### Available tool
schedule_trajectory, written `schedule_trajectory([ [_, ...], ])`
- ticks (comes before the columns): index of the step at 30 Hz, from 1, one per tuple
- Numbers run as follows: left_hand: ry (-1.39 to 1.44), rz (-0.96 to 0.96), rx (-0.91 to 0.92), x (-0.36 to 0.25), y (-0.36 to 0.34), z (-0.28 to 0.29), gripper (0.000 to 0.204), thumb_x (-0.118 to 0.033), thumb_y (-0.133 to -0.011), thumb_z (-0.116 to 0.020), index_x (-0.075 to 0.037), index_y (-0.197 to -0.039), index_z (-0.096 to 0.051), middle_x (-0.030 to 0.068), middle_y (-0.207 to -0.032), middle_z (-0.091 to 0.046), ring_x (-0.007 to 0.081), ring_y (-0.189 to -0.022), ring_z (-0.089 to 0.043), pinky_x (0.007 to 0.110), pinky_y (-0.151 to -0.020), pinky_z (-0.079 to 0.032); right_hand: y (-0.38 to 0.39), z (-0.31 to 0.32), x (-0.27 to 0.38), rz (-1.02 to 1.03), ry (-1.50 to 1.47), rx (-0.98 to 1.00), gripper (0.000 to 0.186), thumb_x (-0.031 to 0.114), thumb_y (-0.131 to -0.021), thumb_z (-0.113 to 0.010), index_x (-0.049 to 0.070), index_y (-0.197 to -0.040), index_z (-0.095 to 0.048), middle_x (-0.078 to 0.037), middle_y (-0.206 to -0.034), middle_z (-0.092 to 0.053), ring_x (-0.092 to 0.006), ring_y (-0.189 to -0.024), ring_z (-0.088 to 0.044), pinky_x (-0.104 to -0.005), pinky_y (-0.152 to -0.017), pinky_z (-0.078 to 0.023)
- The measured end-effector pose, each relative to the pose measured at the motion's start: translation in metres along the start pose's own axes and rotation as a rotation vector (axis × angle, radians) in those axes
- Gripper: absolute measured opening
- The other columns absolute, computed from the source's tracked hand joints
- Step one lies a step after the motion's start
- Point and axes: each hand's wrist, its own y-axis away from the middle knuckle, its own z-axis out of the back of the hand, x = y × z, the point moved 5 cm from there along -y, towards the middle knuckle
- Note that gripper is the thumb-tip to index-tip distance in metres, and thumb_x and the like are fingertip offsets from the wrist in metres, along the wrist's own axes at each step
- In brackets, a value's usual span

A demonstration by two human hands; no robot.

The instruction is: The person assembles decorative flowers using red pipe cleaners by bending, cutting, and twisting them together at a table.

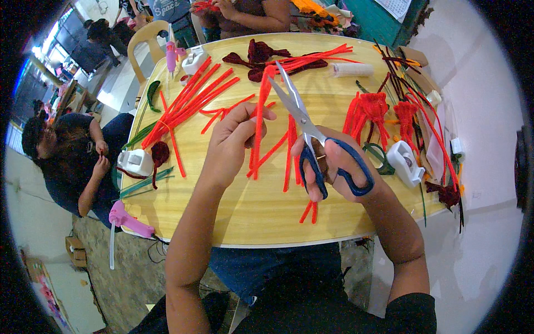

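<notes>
My left hand point(231, 142) pinches a bent red pipe cleaner point(258, 131) upright above the middle of the table. My right hand point(356, 158) holds a pair of scissors point(301, 116) by its dark blue handles. The blades are a little apart and point up and left, with their tips near the bent top of the pipe cleaner; I cannot tell whether they touch it. Below and between my hands lie more loose red pipe cleaners point(287, 167). Bunched red fuzzy pieces point(371, 108) lie on the right, by a white tape dispenser point(406, 162).
A bundle of red pipe cleaners point(189, 103) lies on the table's left. Dark red fuzzy shapes point(260, 53) are at the far side. Pink glue guns point(130, 219) point(171, 55) rest at the left edge. A seated person point(72, 161) works at left; another person point(250, 16) works across.
</notes>
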Motion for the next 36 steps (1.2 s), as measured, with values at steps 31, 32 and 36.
schedule_trajectory([
  [31, -0.957, -0.4, -0.096, -0.007, -0.006, -0.005, 0.022, -0.02, -0.093, -0.053, 0.0, -0.098, -0.06, 0.0172, -0.066, -0.055, 0.0312, -0.06, -0.057, 0.043, -0.057, -0.044, 0.015, 0.041, 0.041, 0.49, -0.072, -0.353, 0.05, 0.048, -0.098, -0.04, 0.001, -0.11, -0.051, 0.0, -0.064, -0.052, -0.0075, -0.042, -0.046, -0.0203, -0.038, -0.036],
  [32, -1.038, -0.334, -0.144, -0.001, -0.004, 0.0, 0.026, -0.025, -0.087, -0.061, 0.0, -0.095, -0.063, 0.0147, -0.078, -0.059, 0.0298, -0.071, -0.059, 0.044, -0.065, -0.046, 0.014, 0.038, 0.041, 0.491, -0.072, -0.373, 0.05, 0.048, -0.099, -0.04, 0.001, -0.111, -0.051, 0.0, -0.064, -0.052, -0.0078, -0.042, -0.047, -0.0206, -0.038, -0.036],
  [36, -1.365, -0.587, -0.308, -0.008, 0.011, -0.016, 0.031, -0.031, -0.08, -0.068, -0.003, -0.094, -0.065, 0.0138, -0.095, -0.06, 0.0323, -0.091, -0.057, 0.044, -0.076, -0.045, 0.013, 0.023, 0.042, 0.466, 0.154, -0.353, 0.052, 0.048, -0.095, -0.048, -0.001, -0.11, -0.051, -0.002, -0.064, -0.054, -0.0098, -0.046, -0.052, -0.0211, -0.04, -0.039],
])
